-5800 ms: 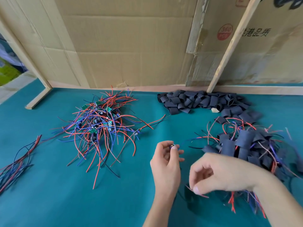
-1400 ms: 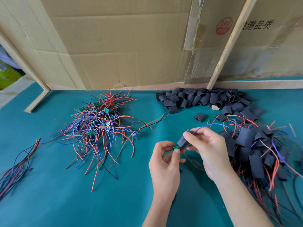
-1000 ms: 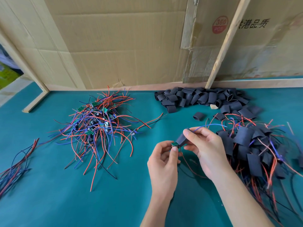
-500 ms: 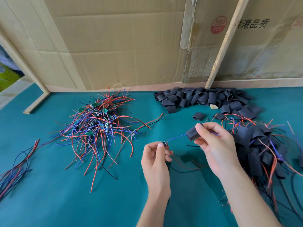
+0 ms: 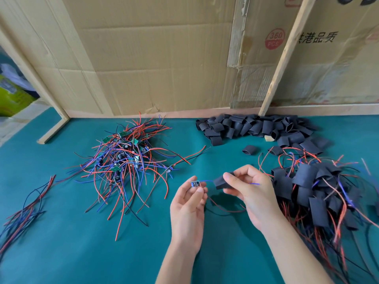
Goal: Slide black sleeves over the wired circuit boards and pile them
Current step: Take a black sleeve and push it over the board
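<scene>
Small blue wired circuit board (image 5: pixel 195 183): pinched in left hand (image 5: pixel 187 210), above teal felt table (image 5: pixel 82 253). Short black tubular sleeve (image 5: pixel 220 182): threaded on board's blue wire, pinched by right hand (image 5: pixel 251 193), just right of board.

A red round stamp (image 5: pixel 274 38) on the cardboard wall (image 5: pixel 164 48) reads "360 PCS".
</scene>
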Demonstrator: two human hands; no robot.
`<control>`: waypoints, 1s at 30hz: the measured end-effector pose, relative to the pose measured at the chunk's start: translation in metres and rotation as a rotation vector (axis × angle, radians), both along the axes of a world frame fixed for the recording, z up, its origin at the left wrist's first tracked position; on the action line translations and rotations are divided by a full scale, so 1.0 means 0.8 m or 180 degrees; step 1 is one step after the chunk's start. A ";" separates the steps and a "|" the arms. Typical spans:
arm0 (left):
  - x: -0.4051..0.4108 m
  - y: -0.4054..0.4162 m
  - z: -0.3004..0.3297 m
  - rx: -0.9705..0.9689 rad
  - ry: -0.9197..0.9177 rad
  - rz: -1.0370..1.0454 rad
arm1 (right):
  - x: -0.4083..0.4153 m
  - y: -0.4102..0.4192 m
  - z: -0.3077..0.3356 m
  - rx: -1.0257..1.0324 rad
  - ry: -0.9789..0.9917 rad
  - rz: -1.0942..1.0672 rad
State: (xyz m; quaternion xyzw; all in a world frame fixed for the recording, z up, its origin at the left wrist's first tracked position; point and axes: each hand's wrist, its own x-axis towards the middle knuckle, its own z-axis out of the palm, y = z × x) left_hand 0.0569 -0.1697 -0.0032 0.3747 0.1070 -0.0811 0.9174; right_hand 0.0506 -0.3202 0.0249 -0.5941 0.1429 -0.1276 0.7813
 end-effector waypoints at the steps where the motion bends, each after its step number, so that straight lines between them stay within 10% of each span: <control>1: 0.000 0.002 -0.001 -0.0056 -0.0013 -0.0038 | 0.000 0.002 0.000 -0.0003 0.0031 0.0077; 30: 0.015 0.021 -0.001 -0.1009 0.0246 -0.0273 | -0.004 -0.019 0.014 0.0149 0.0064 0.0260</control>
